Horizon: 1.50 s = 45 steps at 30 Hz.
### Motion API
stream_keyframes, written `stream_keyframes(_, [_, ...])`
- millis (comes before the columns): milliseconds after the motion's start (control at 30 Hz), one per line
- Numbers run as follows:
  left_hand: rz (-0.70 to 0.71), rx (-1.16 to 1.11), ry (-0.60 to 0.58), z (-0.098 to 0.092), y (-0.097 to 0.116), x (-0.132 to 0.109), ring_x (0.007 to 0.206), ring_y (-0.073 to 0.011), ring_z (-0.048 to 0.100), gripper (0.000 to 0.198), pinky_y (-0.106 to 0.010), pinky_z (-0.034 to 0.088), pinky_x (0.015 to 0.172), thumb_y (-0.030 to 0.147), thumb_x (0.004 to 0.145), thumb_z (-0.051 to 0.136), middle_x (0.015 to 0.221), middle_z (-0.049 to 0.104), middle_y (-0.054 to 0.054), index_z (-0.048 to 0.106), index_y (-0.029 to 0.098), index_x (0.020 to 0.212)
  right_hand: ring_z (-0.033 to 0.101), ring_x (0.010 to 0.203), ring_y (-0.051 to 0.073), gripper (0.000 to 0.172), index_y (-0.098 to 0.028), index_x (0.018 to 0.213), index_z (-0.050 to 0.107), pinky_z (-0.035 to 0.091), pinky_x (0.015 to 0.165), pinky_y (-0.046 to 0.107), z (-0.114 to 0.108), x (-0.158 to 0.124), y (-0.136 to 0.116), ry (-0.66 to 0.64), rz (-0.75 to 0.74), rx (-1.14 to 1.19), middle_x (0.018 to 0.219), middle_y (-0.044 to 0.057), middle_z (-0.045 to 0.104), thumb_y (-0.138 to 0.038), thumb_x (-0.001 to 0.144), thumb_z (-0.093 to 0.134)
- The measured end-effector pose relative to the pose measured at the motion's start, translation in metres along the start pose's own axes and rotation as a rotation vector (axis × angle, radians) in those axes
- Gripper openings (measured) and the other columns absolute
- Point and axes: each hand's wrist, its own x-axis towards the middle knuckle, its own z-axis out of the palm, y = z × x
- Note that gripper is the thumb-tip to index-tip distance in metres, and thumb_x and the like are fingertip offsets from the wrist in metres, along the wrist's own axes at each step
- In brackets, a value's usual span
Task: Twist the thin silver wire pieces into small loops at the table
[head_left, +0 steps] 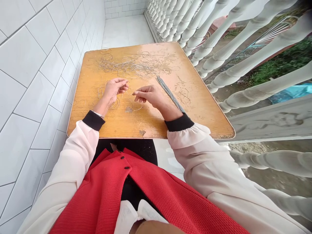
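Observation:
Above the near half of a worn wooden table [156,126], my left hand [116,89] is closed in a pinch, thumb against forefinger. My right hand [147,94] pinches in the same way, a short gap to its right. A very thin wire [140,108] curves in a loop below the right fingertips, and fine strands show between the two hands. Where exactly the wire passes through the fingers is too small to see clearly. Beside my right wrist lies a bundle of straight grey wires [169,92]. Across the far part of the tabletop spreads a loose tangle of thin wire [129,65].
White tiled wall [31,97] runs close along the left. A white balustrade [219,61] stands along the right, with plants and ground beyond it. More loose wire curls lie near my left wrist and at the table's right. Pale floor tiles [122,29] stretch past the far edge.

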Motion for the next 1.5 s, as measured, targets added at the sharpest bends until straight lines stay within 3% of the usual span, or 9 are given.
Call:
stream_keyframes(300, [0.163, 0.319, -0.041, 0.0, 0.005, 0.017, 0.053, -0.0098, 0.058, 0.027, -0.021, 0.04, 0.056, 0.016, 0.088, 0.079, 0.051, 0.057, 0.004, 0.063, 0.02, 0.067, 0.053, 0.041, 0.008, 0.017, -0.017, 0.071, 0.075, 0.043, 0.042, 0.018, 0.016, -0.003, -0.003, 0.046, 0.004, 0.015, 0.05, -0.001, 0.066, -0.02, 0.087, 0.081])
stream_keyframes(533, [0.356, 0.622, -0.075, 0.007, 0.013, 0.011, 0.076, -0.0202, 0.06, 0.036, -0.027, 0.041, 0.073, 0.019, 0.087, 0.079, 0.051, 0.043, 0.002, 0.059, 0.025, 0.058, 0.054, 0.041, 0.008, 0.024, -0.017, 0.067, 0.071, 0.043, 0.042, 0.018, 0.022, -0.008, -0.008, 0.001, 0.057, 0.057, 0.05, 0.0, 0.065, -0.016, 0.089, 0.08])
stream_keyframes(667, [0.378, 0.569, -0.067, 0.01, 0.016, 0.011, 0.092, -0.0269, 0.062, 0.053, -0.029, 0.039, 0.077, 0.007, 0.076, 0.084, 0.052, 0.036, -0.001, 0.044, 0.026, 0.047, 0.055, 0.041, 0.009, 0.024, -0.018, 0.067, 0.07, 0.045, 0.044, 0.02, 0.023, -0.008, -0.006, -0.011, 0.071, 0.082, 0.051, 0.0, 0.066, -0.014, 0.089, 0.079])
stream_keyframes(767, [0.349, 0.511, -0.043, 0.009, 0.012, 0.017, 0.1, -0.0292, 0.062, 0.055, -0.029, 0.04, 0.079, 0.005, 0.077, 0.082, 0.052, 0.039, -0.003, 0.041, 0.026, 0.046, 0.056, 0.041, 0.009, 0.024, -0.017, 0.067, 0.07, 0.047, 0.045, 0.02, 0.026, -0.007, -0.004, -0.027, 0.08, 0.084, 0.05, 0.0, 0.066, -0.015, 0.088, 0.082])
stream_keyframes(1000, [0.351, 0.675, -0.042, 0.007, 0.012, 0.023, 0.09, -0.026, 0.062, 0.048, -0.029, 0.043, 0.078, 0.017, 0.079, 0.086, 0.053, 0.041, -0.001, 0.047, 0.026, 0.052, 0.06, 0.043, 0.009, 0.025, -0.017, 0.07, 0.07, 0.048, 0.044, 0.017, 0.028, -0.007, -0.002, -0.057, 0.1, 0.137, 0.053, 0.001, 0.068, -0.025, 0.088, 0.085])
stream_keyframes(1100, [0.268, 0.662, -0.002, 0.005, 0.017, 0.018, 0.076, -0.0234, 0.064, 0.023, -0.03, 0.044, 0.077, 0.019, 0.081, 0.086, 0.05, 0.047, 0.002, 0.064, 0.024, 0.074, 0.06, 0.044, 0.008, 0.022, -0.017, 0.073, 0.071, 0.048, 0.044, 0.016, 0.025, -0.006, -0.003, -0.026, 0.103, 0.207, 0.055, 0.001, 0.069, -0.025, 0.09, 0.083])
stream_keyframes(1200, [0.139, 0.502, -0.041, -0.001, 0.014, 0.014, 0.06, -0.0169, 0.063, 0.014, -0.027, 0.046, 0.068, 0.017, 0.086, 0.08, 0.051, 0.058, 0.004, 0.067, 0.021, 0.089, 0.061, 0.046, 0.008, 0.021, -0.017, 0.075, 0.072, 0.049, 0.045, 0.016, 0.021, -0.005, -0.002, 0.019, 0.095, 0.246, 0.057, 0.001, 0.071, -0.027, 0.089, 0.085])
stream_keyframes(1333, [0.022, 0.357, -0.107, -0.006, 0.005, 0.009, 0.053, -0.0103, 0.062, 0.012, -0.022, 0.045, 0.059, 0.018, 0.094, 0.072, 0.06, 0.069, 0.001, 0.065, 0.019, 0.084, 0.061, 0.046, 0.008, 0.022, -0.017, 0.074, 0.073, 0.05, 0.046, 0.017, 0.017, -0.003, -0.001, 0.036, 0.084, 0.26, 0.058, 0.002, 0.071, -0.028, 0.088, 0.086])
stream_keyframes(1500, [-0.039, 0.262, -0.121, -0.001, 0.004, -0.001, 0.051, -0.0065, 0.06, 0.021, -0.02, 0.04, 0.057, 0.015, 0.097, 0.07, 0.063, 0.071, -0.001, 0.064, 0.017, 0.077, 0.06, 0.046, 0.007, 0.021, -0.016, 0.074, 0.072, 0.048, 0.047, 0.016, 0.018, -0.002, 0.001, 0.024, 0.107, 0.253, 0.057, 0.002, 0.07, -0.023, 0.091, 0.082])
